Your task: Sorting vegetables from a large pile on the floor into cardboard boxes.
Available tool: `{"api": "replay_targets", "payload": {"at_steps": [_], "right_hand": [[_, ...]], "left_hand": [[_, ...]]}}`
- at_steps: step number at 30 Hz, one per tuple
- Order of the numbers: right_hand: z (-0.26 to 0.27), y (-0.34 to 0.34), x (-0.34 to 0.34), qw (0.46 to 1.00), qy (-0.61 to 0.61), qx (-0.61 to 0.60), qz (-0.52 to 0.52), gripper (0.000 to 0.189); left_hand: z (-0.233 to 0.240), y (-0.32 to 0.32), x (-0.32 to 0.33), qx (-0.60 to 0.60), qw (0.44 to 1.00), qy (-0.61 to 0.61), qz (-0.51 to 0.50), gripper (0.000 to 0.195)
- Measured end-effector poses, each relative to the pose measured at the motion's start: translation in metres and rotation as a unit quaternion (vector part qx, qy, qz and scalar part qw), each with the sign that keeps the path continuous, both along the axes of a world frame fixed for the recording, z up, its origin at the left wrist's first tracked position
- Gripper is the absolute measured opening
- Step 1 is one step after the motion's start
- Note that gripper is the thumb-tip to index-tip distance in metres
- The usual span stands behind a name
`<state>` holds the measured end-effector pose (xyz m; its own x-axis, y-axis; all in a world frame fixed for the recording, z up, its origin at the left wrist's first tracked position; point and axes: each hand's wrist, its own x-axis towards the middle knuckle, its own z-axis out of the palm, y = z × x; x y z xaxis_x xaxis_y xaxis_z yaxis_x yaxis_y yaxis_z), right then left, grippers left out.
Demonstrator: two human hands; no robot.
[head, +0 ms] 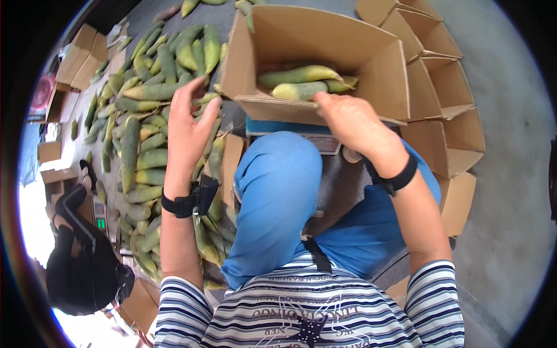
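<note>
An upright cardboard box [322, 39] stands open in front of my knees with several green radishes [300, 76] lying in its bottom. My right hand [348, 117] reaches over the near wall, its fingertips at the end of the closest radish [296, 91]. Its curled fingers hide whether they grip the radish, the wall or neither. To the left, my left hand [193, 115] hovers over a large pile of green radishes [152, 158], thumb and fingers apart, nothing held. A blue surface [283, 126] shows beneath the box.
A row of open cardboard boxes [439, 87] lines the right side, beside bare concrete floor [500, 174]. A digital scale [326, 143] is partly visible near my knee. At far left, another person [82, 256] in dark clothes sits by a lit scale display [101, 223] and more boxes [82, 56].
</note>
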<state>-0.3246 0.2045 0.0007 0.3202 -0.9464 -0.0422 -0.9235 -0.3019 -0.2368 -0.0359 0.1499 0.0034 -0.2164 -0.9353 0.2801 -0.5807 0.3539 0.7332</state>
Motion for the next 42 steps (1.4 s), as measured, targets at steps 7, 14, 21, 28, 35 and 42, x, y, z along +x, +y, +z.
{"api": "replay_targets", "payload": {"at_steps": [7,14,21,28,35,42], "right_hand": [[0.013,0.0,0.009,0.999,0.004,0.016,0.042,0.01],[0.016,-0.003,0.015,0.999,0.021,0.03,0.01,0.018],[0.023,-0.002,0.017,0.996,0.038,0.076,-0.016,0.018],[0.018,-0.004,0.019,0.998,0.021,0.052,-0.005,0.019],[0.018,-0.001,0.011,0.999,0.028,0.026,0.0,0.018],[0.007,0.0,0.012,0.999,0.012,-0.015,0.028,0.012]], "left_hand": [[-0.215,0.094,0.202,0.243,0.939,-0.182,0.16,0.03],[-0.306,0.173,0.203,0.245,0.937,-0.193,0.16,0.056],[-0.294,0.135,0.146,0.438,0.795,-0.328,0.261,0.07],[-0.294,0.147,0.17,0.362,0.848,-0.304,0.239,0.07],[-0.19,0.136,0.185,0.273,0.902,0.233,0.24,0.039],[-0.03,0.062,0.126,0.114,0.871,0.461,0.122,0.052]]}}
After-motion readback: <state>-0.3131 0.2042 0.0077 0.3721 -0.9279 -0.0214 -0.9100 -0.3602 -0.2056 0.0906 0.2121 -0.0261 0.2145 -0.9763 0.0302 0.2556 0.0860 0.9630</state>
